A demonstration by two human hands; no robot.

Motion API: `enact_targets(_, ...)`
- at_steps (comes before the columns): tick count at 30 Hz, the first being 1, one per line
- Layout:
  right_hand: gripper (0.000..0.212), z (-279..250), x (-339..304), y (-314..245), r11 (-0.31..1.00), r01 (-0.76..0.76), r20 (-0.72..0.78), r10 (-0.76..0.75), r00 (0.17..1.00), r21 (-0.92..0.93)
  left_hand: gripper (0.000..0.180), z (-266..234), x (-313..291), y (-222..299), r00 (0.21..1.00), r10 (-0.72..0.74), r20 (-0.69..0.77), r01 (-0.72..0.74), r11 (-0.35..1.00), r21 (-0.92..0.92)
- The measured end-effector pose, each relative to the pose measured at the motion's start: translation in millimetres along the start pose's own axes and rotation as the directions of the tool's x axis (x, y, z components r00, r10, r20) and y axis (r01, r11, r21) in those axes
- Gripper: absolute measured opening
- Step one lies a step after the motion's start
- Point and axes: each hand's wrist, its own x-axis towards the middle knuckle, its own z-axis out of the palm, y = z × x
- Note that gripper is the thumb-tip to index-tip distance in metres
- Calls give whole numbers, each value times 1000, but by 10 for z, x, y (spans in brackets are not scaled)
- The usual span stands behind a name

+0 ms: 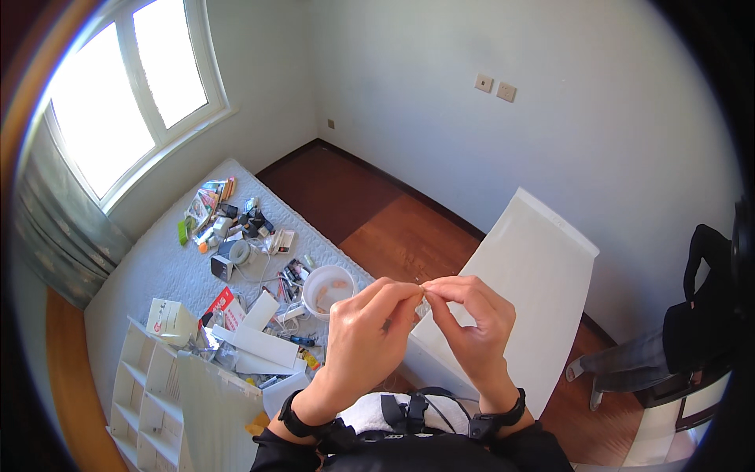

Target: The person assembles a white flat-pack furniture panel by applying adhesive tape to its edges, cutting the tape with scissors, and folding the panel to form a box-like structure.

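Beside the bright window (169, 63) at far left hangs a patterned grey curtain (59, 212), and next to it a pale mattress (141, 267) bears scattered boxes and small goods. Near its right edge sits a white pot (316, 277), just left of the left hand (363, 330), whose thumb and fingers pinch together. Between both hands' meeting fingertips lies a tiny thing (424, 289), mostly hidden and too small to identify. The right hand (472, 322) nips it likewise from the other side, above a white tabletop (519, 252); farther right stands a person (704, 303) in dark clothing.
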Motion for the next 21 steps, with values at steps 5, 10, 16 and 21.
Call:
enact_targets(5, 14, -27, 5, 12, 999, -8, 54, 7, 999, 32, 5, -16, -23, -24, 999, 43, -12, -43, 999, 27)
enact_targets(10, 15, -14, -5, -19, 997, -45, 47, 42, 998, 60, 7, -20, -20, -10, 1000, 4, 3, -4, 999, -51)
enact_targets(16, 14, -63, -34, -31, 959, -171, 69, 159, 985, 227, 8, -27, -21, -13, 995, -78, 60, 87, 982, -169)
enact_targets(21, 15, -118, -43, -33, 942, -219, 104, 198, 975, 254, 9, 1, -20, -45, 994, -87, 68, 100, 969, -225)
